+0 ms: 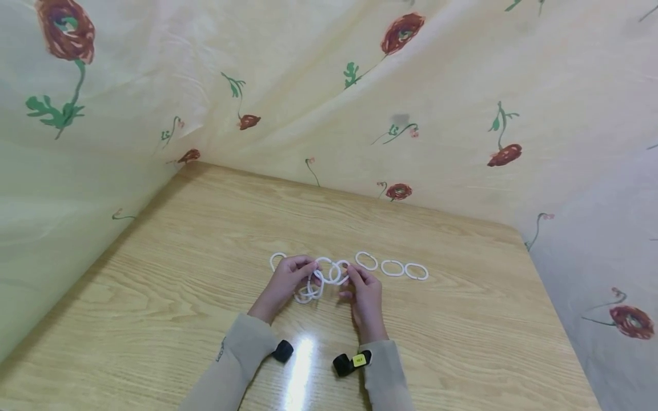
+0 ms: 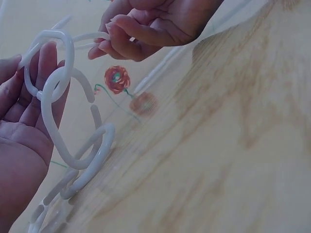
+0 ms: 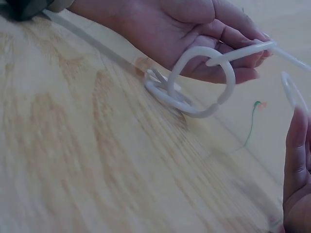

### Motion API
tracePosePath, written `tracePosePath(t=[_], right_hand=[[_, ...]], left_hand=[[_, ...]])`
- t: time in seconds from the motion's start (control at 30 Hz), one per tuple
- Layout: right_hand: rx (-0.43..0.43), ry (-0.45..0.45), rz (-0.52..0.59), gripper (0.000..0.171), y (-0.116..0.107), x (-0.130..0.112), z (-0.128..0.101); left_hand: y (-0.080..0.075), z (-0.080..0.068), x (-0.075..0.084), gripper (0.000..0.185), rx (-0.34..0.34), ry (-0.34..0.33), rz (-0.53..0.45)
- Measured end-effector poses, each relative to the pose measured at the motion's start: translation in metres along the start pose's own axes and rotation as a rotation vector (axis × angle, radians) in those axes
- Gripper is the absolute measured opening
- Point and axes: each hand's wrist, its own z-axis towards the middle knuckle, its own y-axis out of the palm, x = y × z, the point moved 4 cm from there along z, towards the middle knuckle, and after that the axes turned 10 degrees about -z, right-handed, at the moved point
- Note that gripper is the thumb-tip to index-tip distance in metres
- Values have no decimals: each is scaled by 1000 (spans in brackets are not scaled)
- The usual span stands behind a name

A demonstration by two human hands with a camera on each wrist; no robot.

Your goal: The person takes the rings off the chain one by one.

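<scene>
My left hand [image 1: 290, 282] pinches a white plastic link [image 2: 68, 53] between thumb and fingers. From it hangs a short chain of linked white rings [image 1: 308, 292], its lower end lying on the wooden table. Just to the right, my right hand [image 1: 367, 294] pinches another white link [image 1: 336, 273] by thumb and fingertips. That link overlaps the left hand's link in the head view. In the right wrist view, the right hand [image 3: 297, 170] shows at the right edge with its link [image 3: 293, 90], facing the left hand [image 3: 194, 34] and the hanging chain [image 3: 194, 92].
Three loose white links [image 1: 392, 268] lie in a row on the table [image 1: 462, 319], right of and beyond the right hand. One more link [image 1: 276, 260] lies behind the left hand, partly hidden. A flower-patterned cloth [image 1: 308, 114] rises along the table's back and sides.
</scene>
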Motion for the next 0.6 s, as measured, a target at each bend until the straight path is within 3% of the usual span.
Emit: tracePosePath(t=[0.23,0.6], right_hand=[[71,-26,47,15,-20,-10,2],[215,-52,125,14,-71,-28,8]], left_hand=[[0,1,-2,35,-2,-3,-36],[-4,2,-4,24,3,3,-52]])
